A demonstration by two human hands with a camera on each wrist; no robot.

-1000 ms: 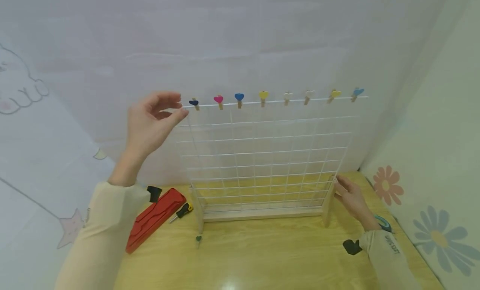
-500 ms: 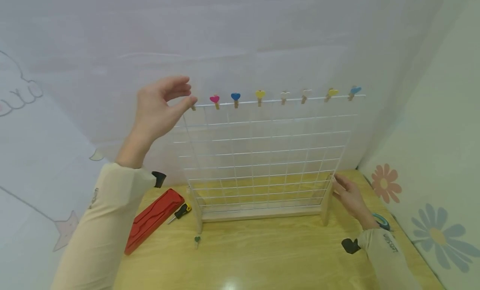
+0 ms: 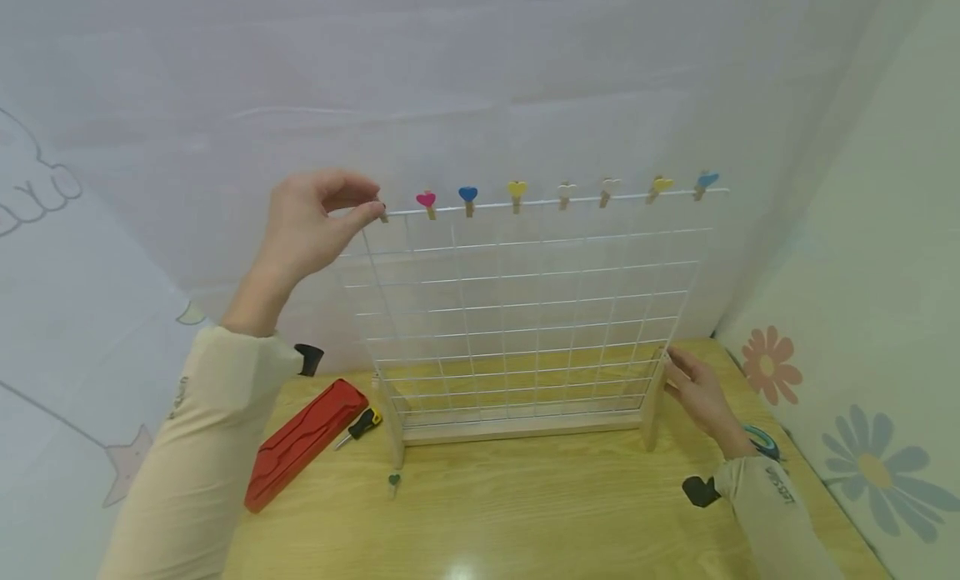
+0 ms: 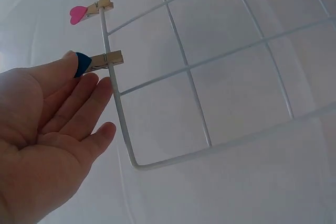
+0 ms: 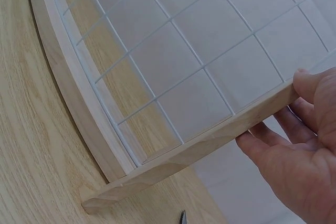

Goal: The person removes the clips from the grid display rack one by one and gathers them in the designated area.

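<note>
A white wire grid (image 3: 498, 276) stands upright in a wooden stand (image 3: 517, 428). Along its top wire is a row of small heart clothespins, among them a pink clothespin (image 3: 427, 200) and a bright blue clothespin (image 3: 468, 197). My left hand (image 3: 303, 226) is at the row's left end, pinching the dark blue heart clothespin (image 4: 105, 60). The thumb lies on the heart in the left wrist view, and the clothespin's wooden jaws are over the wire. My right hand (image 3: 701, 392) holds the stand's right side post (image 5: 194, 148), thumb on one face and fingers behind.
On the wooden table (image 3: 525, 513) left of the stand lie a red tray (image 3: 306, 447) and a black-and-yellow screwdriver (image 3: 363, 424). A green heart clothespin (image 3: 393, 482) lies in front of the left foot. A teal-and-dark object (image 3: 765, 442) is partly behind my right wrist.
My left hand has moved right from beside the dark blue clothespin and taken it between thumb and fingers. My right hand has stayed on the side post.
</note>
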